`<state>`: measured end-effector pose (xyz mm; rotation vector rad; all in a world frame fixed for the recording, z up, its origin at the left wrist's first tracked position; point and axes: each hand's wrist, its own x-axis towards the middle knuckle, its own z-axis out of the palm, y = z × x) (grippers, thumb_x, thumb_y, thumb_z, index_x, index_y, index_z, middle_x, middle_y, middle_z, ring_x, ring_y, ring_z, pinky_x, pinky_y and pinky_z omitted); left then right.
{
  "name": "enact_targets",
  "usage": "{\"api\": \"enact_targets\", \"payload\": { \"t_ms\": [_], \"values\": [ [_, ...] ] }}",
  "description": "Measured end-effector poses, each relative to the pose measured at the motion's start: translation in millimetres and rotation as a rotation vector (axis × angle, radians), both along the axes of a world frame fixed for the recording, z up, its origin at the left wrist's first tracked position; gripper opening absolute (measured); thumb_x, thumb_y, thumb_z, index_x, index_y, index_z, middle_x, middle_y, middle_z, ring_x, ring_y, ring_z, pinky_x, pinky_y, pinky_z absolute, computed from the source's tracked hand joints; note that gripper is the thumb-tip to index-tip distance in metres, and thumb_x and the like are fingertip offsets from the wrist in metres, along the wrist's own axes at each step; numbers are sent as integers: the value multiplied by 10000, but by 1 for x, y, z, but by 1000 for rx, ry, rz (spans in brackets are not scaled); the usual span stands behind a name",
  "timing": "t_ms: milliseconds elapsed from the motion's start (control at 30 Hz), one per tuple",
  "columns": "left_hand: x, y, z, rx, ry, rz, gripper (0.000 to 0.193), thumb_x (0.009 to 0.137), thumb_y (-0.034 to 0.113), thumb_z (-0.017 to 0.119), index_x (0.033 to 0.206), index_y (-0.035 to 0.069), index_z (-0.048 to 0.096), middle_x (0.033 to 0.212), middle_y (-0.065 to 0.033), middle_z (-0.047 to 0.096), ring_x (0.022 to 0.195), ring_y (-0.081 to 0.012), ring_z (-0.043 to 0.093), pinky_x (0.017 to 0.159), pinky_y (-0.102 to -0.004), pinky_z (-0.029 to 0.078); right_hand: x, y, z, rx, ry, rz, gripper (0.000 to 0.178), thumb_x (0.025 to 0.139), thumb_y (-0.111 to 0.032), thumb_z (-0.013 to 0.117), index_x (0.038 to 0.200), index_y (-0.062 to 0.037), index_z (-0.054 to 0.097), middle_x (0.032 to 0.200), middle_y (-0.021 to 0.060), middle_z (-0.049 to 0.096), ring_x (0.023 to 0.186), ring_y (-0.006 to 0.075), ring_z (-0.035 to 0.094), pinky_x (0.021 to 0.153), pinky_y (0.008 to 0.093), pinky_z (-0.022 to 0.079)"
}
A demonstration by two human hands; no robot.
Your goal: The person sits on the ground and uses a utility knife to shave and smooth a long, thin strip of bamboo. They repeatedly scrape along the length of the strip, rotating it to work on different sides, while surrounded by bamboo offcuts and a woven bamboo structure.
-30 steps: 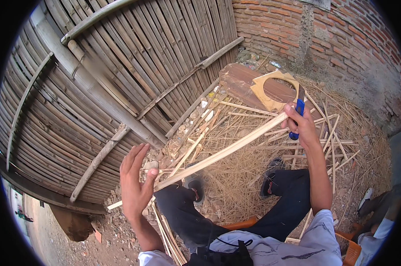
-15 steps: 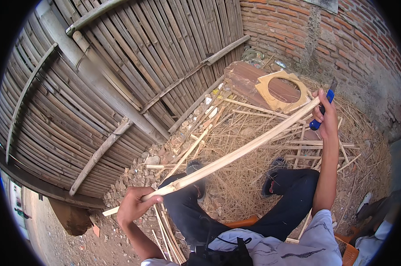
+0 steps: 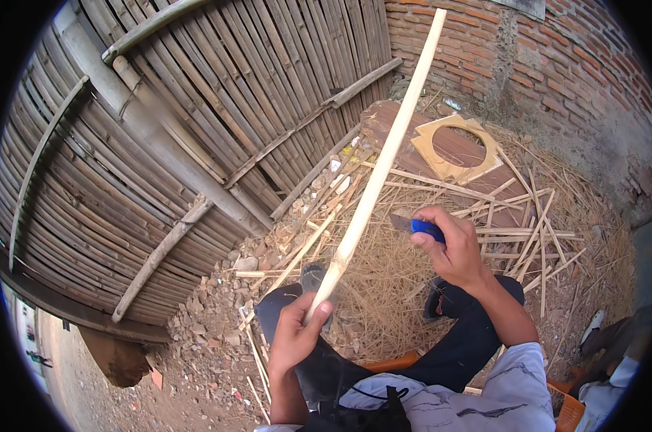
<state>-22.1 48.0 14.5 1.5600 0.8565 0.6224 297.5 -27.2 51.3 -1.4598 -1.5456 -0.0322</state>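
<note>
A long, pale bamboo strip (image 3: 378, 173) slants up and away in front of me, with a node in its lower part. My left hand (image 3: 297, 329) is closed round its near end, the thumb lying on top. To the right of the strip, my right hand (image 3: 450, 248) grips a knife (image 3: 421, 227) by its blue handle. The short, dark blade points left toward the strip and is apart from it. Part of the handle is hidden inside my fingers.
Shavings (image 3: 383, 288) and loose bamboo strips (image 3: 542, 237) litter the ground around my feet. Beyond lie a brown board (image 3: 387, 119) and a yellowish cut-out panel with a round hole (image 3: 425, 147). A bamboo wall (image 3: 218, 93) stands left, a brick wall (image 3: 585, 65) at the back right.
My right hand has let go of the strip's far end and come down and left with the knife. The strip has swung upright-ward, and my left hand has moved right with its near end.
</note>
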Motion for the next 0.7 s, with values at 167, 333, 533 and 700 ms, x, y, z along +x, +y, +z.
{"api": "enact_targets", "payload": {
  "t_ms": [167,333,533,700],
  "values": [
    [20,-10,6,-50,-72,-4,266,1127,266,659,1032,25,719,672,87,485,602,-16,409,534,-251,323,-22,-1,-5,52,-180,137,336,966,-354,813,1066,-43,733,863,101,736,718,288,753,609,390,579],
    [29,-16,8,-180,-167,-80,315,1160,297,591,990,47,677,678,78,454,607,-21,377,537,-254,307,-24,-2,-7,67,-223,173,340,952,-357,823,1056,-45,736,853,92,726,700,275,745,591,376,568],
    [37,-23,2,-142,-188,-91,386,1193,355,489,955,64,574,742,54,438,619,-38,351,544,-239,280,-26,-3,-8,72,-225,159,326,952,-348,827,1042,-47,739,847,92,730,691,269,744,579,371,565],
    [39,-28,7,55,-71,-48,421,1201,351,455,917,59,562,718,55,450,623,-51,368,554,-258,294,-25,-1,-2,79,-203,143,318,950,-342,831,1028,-48,742,845,94,737,697,267,751,581,369,567]
  ]
}}
